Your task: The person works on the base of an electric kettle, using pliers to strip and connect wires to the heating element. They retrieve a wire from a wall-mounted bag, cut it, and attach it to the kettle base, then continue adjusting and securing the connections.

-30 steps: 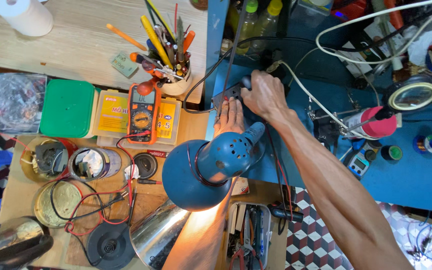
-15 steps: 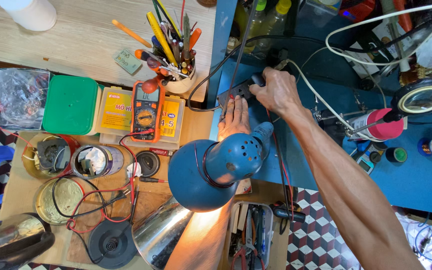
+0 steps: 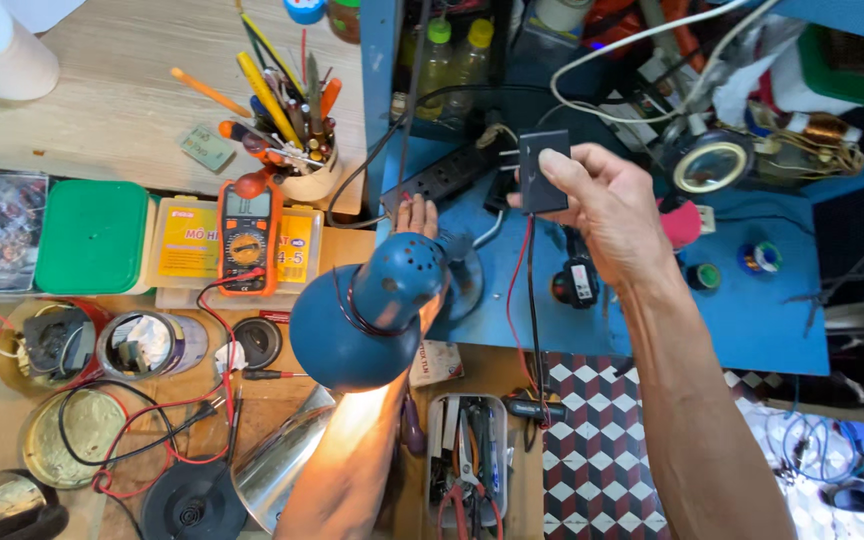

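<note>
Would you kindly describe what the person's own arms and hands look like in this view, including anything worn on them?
Both forearms are bare, with no sleeves in view. The right hand shows no glove, ring or watch. The left hand is mostly hidden behind the blue desk lamp, so only its bare fingertips show; its forearm below is lit by the lamp.

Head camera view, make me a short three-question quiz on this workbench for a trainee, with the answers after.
1. True or false: the right hand holds the small black rectangular adapter up off the blue bench top.
2. Which sits right beside the orange handheld multimeter? A. the flat green plastic box B. the yellow flat box C. the white paper roll
3. Fill in: the left hand rests by the black ____ strip, partly hidden behind the round blue metal desk lamp.

Key: 1 true. 2 B. 3 power.
</note>
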